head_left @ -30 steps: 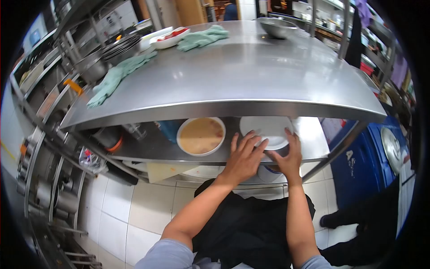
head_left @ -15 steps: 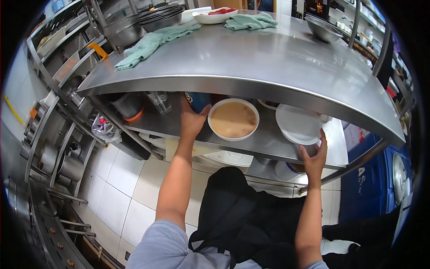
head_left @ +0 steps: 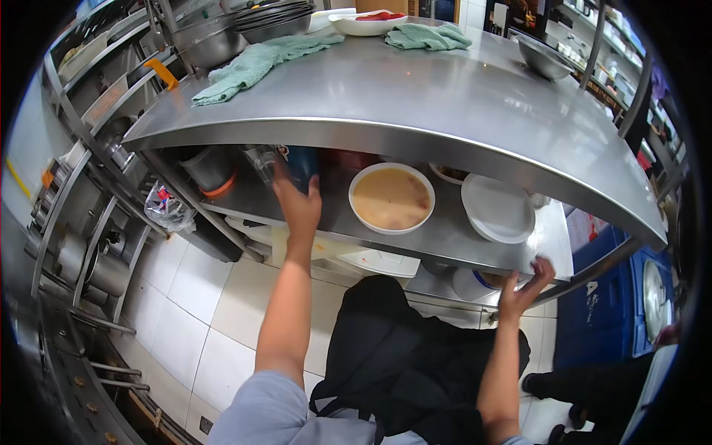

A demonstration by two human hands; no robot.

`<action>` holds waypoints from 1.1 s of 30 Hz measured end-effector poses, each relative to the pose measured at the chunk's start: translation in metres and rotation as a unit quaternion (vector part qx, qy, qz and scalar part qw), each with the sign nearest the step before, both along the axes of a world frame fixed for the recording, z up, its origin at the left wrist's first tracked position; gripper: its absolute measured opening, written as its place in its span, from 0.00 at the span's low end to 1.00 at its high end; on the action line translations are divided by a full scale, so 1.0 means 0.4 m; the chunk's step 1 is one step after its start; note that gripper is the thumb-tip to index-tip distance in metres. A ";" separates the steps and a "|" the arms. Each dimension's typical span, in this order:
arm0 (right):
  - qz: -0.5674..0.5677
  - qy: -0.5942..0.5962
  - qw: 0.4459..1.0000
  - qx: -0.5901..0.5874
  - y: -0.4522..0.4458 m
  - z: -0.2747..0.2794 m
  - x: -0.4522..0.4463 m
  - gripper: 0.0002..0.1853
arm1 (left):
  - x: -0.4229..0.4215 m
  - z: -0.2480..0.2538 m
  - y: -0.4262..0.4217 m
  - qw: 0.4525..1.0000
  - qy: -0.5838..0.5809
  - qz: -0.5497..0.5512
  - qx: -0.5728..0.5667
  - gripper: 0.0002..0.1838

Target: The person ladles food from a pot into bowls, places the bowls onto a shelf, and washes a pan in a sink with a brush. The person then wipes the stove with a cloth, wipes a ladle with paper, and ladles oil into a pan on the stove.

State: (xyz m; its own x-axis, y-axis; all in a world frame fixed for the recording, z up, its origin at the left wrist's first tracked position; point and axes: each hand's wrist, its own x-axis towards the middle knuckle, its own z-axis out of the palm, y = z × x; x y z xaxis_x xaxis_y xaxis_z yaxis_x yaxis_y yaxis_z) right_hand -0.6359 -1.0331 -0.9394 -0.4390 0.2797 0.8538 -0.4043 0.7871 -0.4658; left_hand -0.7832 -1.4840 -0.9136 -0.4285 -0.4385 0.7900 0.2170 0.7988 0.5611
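Note:
Under the steel tabletop, my left hand [head_left: 298,208] is closed round a blue container [head_left: 302,165] on the shelf, its upper part hidden by the table edge. Clear glasses [head_left: 259,162] stand just left of it. To its right sits a white bowl [head_left: 391,199] of pale orange-brown liquid with darker lumps. A white plate or lid [head_left: 498,209] lies farther right, partly over another bowl [head_left: 448,173]. My right hand [head_left: 525,288] is off the plate, in front of the shelf's edge, with its fingers apart and nothing in them.
Above my hands is the steel tabletop [head_left: 386,96], bearing green cloths [head_left: 429,37], a metal bowl [head_left: 545,58] and a white dish [head_left: 367,24] with something red. A dark pot [head_left: 208,169] is on the shelf's left. A blue bin [head_left: 604,297] and a person's dark-clothed legs are at right.
My left hand has slid the blue container left, away from the bowl and towards the glasses. My right hand has drawn back from the white plate, down towards me.

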 end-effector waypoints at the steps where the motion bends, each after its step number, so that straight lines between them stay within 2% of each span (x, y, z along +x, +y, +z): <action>1: 0.048 0.030 0.998 -0.015 -0.041 -0.014 0.011 0.23 | 0.035 0.000 0.026 0.997 -0.022 -0.018 0.072 0.36; 2: 0.094 0.007 0.996 0.003 -0.088 -0.026 0.012 0.23 | 0.031 -0.018 0.025 0.997 -0.025 -0.020 0.075 0.36; 4: 0.163 -0.085 0.979 0.083 -0.221 0.056 0.003 0.23 | 0.029 -0.072 0.020 0.989 0.044 -0.086 0.114 0.23; 5: 0.188 -0.113 0.975 0.039 -0.291 0.088 -0.017 0.24 | 0.038 -0.075 0.024 0.989 0.037 -0.089 0.115 0.23; 6: 0.212 -0.136 0.968 -0.005 -0.342 0.116 -0.048 0.25 | 0.043 -0.061 0.030 0.987 0.001 -0.100 0.123 0.17; 7: 0.230 -0.148 0.962 -0.019 -0.371 0.132 -0.081 0.25 | 0.041 -0.049 0.032 0.985 -0.030 -0.109 0.131 0.13; 10: 0.271 -0.187 0.943 -0.052 -0.407 0.129 -0.139 0.24 | 0.036 -0.053 0.030 0.986 -0.028 -0.116 0.119 0.09; 14: 0.298 -0.223 0.925 -0.078 -0.430 0.110 -0.163 0.23 | 0.056 -0.038 0.038 0.987 -0.048 -0.110 0.107 0.08; 17: 0.308 -0.216 0.921 -0.105 -0.443 0.100 -0.188 0.23 | 0.053 -0.037 0.039 0.981 -0.041 -0.126 0.143 0.07; 25: 0.293 -0.200 0.929 -0.107 -0.504 0.085 -0.236 0.27 | 0.045 -0.049 0.033 0.985 -0.013 -0.112 0.128 0.06; 29: 0.279 -0.180 0.936 -0.114 -0.530 0.069 -0.249 0.29 | 0.053 -0.044 0.035 0.984 -0.037 -0.116 0.133 0.06; 32: 0.283 -0.186 0.933 -0.126 -0.538 0.069 -0.249 0.30 | 0.039 -0.042 0.030 0.986 -0.085 -0.102 0.100 0.08; 33: 0.282 -0.187 0.932 -0.126 -0.540 0.069 -0.247 0.30 | 0.031 -0.041 0.031 0.990 -0.119 -0.075 0.001 0.11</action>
State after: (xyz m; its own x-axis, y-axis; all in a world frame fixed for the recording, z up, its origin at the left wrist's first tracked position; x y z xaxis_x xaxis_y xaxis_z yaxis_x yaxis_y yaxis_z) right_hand -0.7348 -1.2491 -0.9119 -0.8310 0.0850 0.5497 -0.4932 0.3442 -0.7989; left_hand -0.7707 -1.4718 -0.9299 -0.6623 -0.3580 0.6582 0.1944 0.7663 0.6124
